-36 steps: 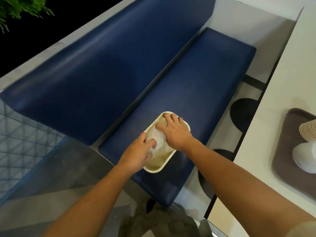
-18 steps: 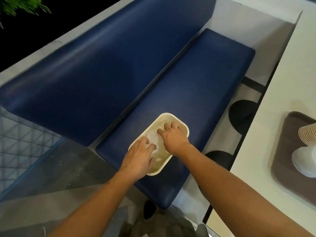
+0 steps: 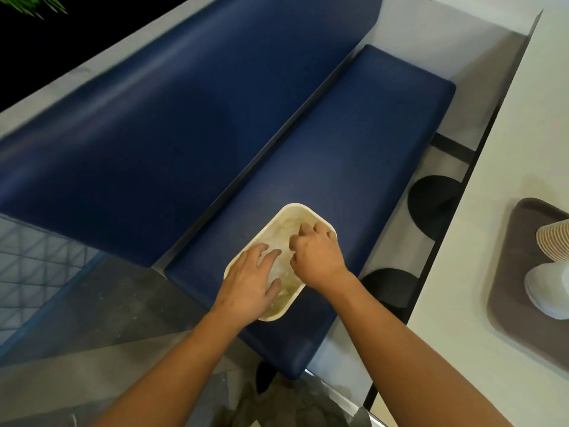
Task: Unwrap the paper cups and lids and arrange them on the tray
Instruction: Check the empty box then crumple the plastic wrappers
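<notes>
Beyond the cream rectangular plastic tub (image 3: 300,206), the blue padded bench (image 3: 354,143) lies bare to its far end. The left hand (image 3: 246,285) and right hand (image 3: 317,254) fill the tub. A blue backrest (image 3: 154,118) walls the bench's left edge.

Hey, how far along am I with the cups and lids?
Done: a cup stack and a lid stack sit unwrapped on the brown tray. In hand: left hand and right hand push clear wrapping into the cream bin on the blue bench. Left: perhaps straightening the stacks.
</notes>
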